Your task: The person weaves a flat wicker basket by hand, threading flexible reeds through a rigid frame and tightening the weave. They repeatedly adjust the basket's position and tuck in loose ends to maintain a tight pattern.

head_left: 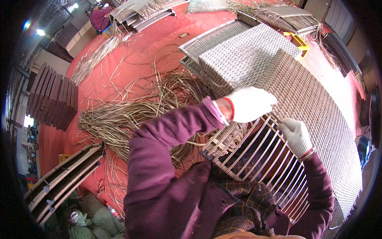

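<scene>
Gloved hands weaving a wicker panel (302,91) over the lap.
Left hand (248,104) blurred, fingers unclear; right hand (295,134) pinched a strand; far part woven, near ribs (274,167) bare.

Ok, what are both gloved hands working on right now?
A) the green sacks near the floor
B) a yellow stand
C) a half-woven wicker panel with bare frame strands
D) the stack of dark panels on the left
C: the left hand and right hand, both in white gloves, sit on the wicker panel where its weave ends and bare strands begin.
</scene>
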A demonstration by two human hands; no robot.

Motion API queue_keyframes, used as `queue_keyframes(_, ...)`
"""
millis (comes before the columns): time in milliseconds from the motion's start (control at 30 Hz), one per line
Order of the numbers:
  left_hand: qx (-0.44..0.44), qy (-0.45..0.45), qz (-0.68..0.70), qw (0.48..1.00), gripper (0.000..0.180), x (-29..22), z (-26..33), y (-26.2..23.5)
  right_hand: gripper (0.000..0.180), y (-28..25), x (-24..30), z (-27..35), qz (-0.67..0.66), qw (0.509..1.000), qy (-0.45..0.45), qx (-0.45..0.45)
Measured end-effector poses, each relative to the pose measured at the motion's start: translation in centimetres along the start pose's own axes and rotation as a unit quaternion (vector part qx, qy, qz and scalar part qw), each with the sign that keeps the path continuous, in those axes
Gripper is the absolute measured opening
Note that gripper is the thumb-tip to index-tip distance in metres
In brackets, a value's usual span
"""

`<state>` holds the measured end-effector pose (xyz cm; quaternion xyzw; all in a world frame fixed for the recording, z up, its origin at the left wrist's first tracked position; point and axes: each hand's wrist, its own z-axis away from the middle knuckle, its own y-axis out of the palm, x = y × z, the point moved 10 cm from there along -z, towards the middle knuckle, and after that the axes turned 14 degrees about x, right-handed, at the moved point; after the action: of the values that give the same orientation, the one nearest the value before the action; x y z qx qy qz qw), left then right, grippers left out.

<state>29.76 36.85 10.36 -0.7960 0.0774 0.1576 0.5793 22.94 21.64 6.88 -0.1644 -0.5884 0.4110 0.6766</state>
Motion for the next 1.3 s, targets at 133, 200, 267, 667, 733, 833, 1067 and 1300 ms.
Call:
queue_keyframes(133,0.068,0.051,-0.029,0.996,0.019,-0.2,-0.1,1.8,0.022,0.1,1.6,-0.3,-0.048,0.998,0.026,0.030)
queue_keyframes(200,0.053,0.055,-0.139,0.987,0.017,1.0,0.9,1.0,0.023,-0.7,0.3,-0.1,-0.039,0.990,0.134,0.007)
queue_keyframes(267,0.110,-0.056,-0.143,0.982,0.018,3.2,1.0,1.8,0.024,-0.3,1.2,-0.7,-0.002,0.994,0.105,0.010)
queue_keyframes(667,0.072,0.037,-0.178,0.981,0.032,3.6,2.8,1.7,0.025,1.4,1.7,-3.3,0.023,0.999,-0.005,-0.036)
queue_keyframes(733,0.060,0.114,-0.201,0.971,0.034,2.8,3.3,2.6,0.027,2.3,3.0,-4.4,-0.065,0.996,-0.059,-0.030)
queue_keyframes(833,-0.030,0.112,-0.227,0.967,0.029,4.2,3.8,-0.2,0.027,1.5,2.6,-5.4,-0.102,0.991,-0.045,-0.078)
queue_keyframes(1067,0.077,0.040,-0.084,0.993,0.017,10.7,6.5,2.6,0.032,4.2,-0.9,-7.6,-0.093,0.995,0.024,-0.012)
queue_keyframes(1300,0.087,0.056,-0.192,0.976,0.020,10.8,5.9,6.3,0.036,6.7,1.1,-10.3,0.113,0.992,-0.043,0.033)
